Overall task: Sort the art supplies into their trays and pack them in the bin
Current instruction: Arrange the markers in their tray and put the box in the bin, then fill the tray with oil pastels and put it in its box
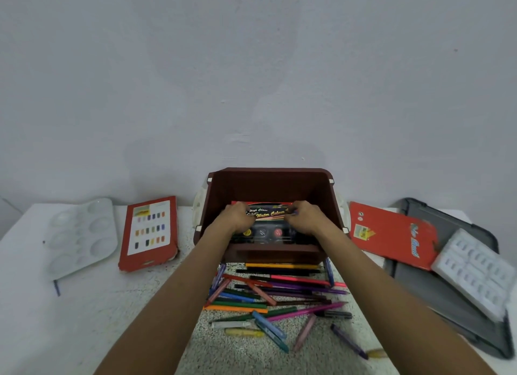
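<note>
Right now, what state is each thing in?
Brown plastic bin: upright, open.
Black-and-red water colour box: inside bin, gripped by both hands.
Left hand: grips box's left end.
Right hand: grips box's right end.
Loose coloured pens: scattered before bin, unsorted.
White moulded tray: empty.
Clear paint palette: empty.

paint box: "High Class", "Water Colour" | other labels unreadable

Of the person only two arms show. The left hand and the right hand are bare, their knuckles showing as low ridges. Just behind each hand the wrist is bare as well. The left forearm and the right forearm are slender, smooth and uncovered, looking broader farther from the hands.
</note>
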Available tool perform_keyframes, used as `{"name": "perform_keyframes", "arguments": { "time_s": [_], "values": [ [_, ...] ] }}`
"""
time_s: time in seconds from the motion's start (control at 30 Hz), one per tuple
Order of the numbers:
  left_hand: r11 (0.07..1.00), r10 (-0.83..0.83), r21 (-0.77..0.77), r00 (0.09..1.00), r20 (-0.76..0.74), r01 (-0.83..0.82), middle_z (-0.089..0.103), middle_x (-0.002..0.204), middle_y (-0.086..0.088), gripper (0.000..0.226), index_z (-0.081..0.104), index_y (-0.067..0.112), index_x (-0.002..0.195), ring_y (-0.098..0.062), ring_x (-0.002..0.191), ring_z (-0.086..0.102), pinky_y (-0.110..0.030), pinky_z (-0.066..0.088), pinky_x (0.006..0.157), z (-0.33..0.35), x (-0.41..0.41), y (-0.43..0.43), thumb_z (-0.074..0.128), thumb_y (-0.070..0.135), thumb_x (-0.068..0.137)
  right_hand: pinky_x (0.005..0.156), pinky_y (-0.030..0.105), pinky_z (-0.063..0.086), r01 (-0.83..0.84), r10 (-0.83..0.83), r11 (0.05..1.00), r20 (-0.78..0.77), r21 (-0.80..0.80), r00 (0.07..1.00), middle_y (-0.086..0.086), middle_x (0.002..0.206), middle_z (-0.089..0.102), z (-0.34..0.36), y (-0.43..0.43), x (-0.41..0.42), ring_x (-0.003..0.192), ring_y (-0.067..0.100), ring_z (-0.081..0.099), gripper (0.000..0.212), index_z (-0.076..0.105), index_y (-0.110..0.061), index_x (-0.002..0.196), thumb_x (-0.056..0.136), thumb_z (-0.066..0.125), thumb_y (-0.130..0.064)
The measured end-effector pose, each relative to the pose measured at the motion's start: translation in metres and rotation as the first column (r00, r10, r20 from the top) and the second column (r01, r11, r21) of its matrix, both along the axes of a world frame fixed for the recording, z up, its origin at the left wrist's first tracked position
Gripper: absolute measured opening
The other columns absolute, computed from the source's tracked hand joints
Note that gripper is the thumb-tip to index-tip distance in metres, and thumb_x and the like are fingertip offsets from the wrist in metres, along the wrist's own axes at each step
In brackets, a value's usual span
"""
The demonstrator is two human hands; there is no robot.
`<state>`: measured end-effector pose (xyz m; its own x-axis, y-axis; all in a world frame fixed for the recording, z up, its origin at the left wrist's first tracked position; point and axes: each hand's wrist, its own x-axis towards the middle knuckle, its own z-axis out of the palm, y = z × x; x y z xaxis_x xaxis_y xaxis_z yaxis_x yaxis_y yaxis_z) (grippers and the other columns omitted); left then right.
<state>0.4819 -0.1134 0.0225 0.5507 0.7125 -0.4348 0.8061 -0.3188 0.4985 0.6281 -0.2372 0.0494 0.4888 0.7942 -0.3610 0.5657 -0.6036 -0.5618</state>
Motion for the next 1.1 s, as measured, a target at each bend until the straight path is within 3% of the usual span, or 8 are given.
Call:
{"name": "perform_keyframes", "arguments": {
  "time_s": [0.1,0.17,0.3,0.4,0.5,0.67,0.83,1.1],
  "values": [
    [0.999,-0.039,-0.011,0.995,-0.091,0.038,0.021,0.16,-0.021,0.056,0.031,0.023,0.154,-0.04,0.145,0.024,-0.05,0.027,0.118,-0.003,0.002,0.001,0.048,0.025,0.1,0.084,0.032,0.051,-0.063,0.064,0.995,0.013,-0.083,0.998,0.002,0.097,0.059,0.0,0.001,-0.002,0.091,0.02,0.061,0.035,0.057,-0.015,0.13,0.097,0.058,-0.025],
    [0.999,-0.041,-0.012,0.994,-0.099,0.04,0.018,0.161,-0.02,0.056,0.029,0.024,0.154,-0.04,0.147,0.02,-0.051,0.025,0.119,-0.004,0.001,0.001,0.048,0.027,0.101,0.09,0.034,0.053,-0.089,0.093,0.989,0.029,-0.118,0.995,0.003,0.104,0.056,0.0,0.002,-0.004,0.097,0.022,0.062,0.038,0.054,-0.016,0.134,0.097,0.057,-0.026],
    [0.999,-0.033,-0.001,0.999,-0.042,0.033,0.027,0.158,-0.02,0.053,0.035,0.02,0.152,-0.037,0.141,0.034,-0.046,0.033,0.116,0.005,-0.003,-0.004,0.048,0.026,0.1,0.087,0.032,0.053,-0.084,0.092,0.99,0.065,-0.112,0.994,0.006,0.113,0.059,0.003,0.0,-0.006,0.093,0.021,0.061,0.037,0.055,-0.014,0.131,0.097,0.059,-0.025],
    [0.997,-0.055,0.063,0.997,0.048,0.052,0.044,0.147,-0.018,0.046,0.044,0.012,0.146,-0.029,0.121,0.054,-0.038,0.045,0.104,0.019,-0.008,-0.011,0.047,0.024,0.101,0.092,0.04,0.053,-0.097,0.11,0.991,0.158,-0.088,0.981,0.014,0.121,0.063,0.008,-0.004,-0.009,0.1,0.028,0.062,0.035,0.056,-0.011,0.126,0.095,0.059,-0.027],
    [0.988,-0.116,0.12,0.977,0.181,0.095,0.052,0.143,-0.013,0.043,0.046,0.013,0.144,-0.02,0.103,0.059,-0.03,0.045,0.092,0.038,-0.018,-0.021,0.045,0.025,0.103,0.094,0.045,0.052,-0.125,0.132,0.991,0.248,-0.045,0.96,0.017,0.123,0.062,0.015,-0.009,-0.012,0.109,0.034,0.06,0.039,0.056,-0.011,0.127,0.093,0.057,-0.029],
    [0.976,-0.15,0.201,0.931,0.333,0.085,0.061,0.134,-0.004,0.036,0.056,0.019,0.135,-0.019,0.121,0.057,-0.036,0.045,0.105,0.062,-0.039,-0.036,0.049,0.028,0.101,0.102,0.038,0.043,-0.136,0.105,0.985,0.268,0.102,0.958,0.013,0.133,0.06,0.037,-0.024,-0.026,0.123,0.029,0.053,0.042,0.055,-0.012,0.136,0.096,0.055,-0.027],
    [0.98,-0.141,0.19,0.872,0.469,0.056,0.064,0.129,-0.001,0.033,0.059,0.02,0.132,-0.011,0.113,0.06,-0.023,0.045,0.092,0.079,-0.053,-0.062,0.049,0.025,0.102,0.103,0.036,0.042,-0.13,0.077,0.969,0.245,0.209,0.967,0.007,0.138,0.057,0.056,-0.049,-0.042,0.124,0.023,0.054,0.04,0.054,-0.016,0.136,0.098,0.055,-0.028],
    [0.98,-0.181,0.175,0.812,0.554,0.1,0.06,0.134,-0.001,0.033,0.057,0.019,0.134,-0.014,0.12,0.056,-0.011,0.044,0.082,0.099,-0.033,-0.106,0.049,0.025,0.103,0.089,0.025,0.04,-0.013,-0.075,0.952,0.273,0.307,0.959,0.005,0.135,0.058,0.078,-0.117,-0.025,0.116,0.022,0.056,0.039,0.055,-0.015,0.136,0.099,0.054,-0.027]
  ]
}}
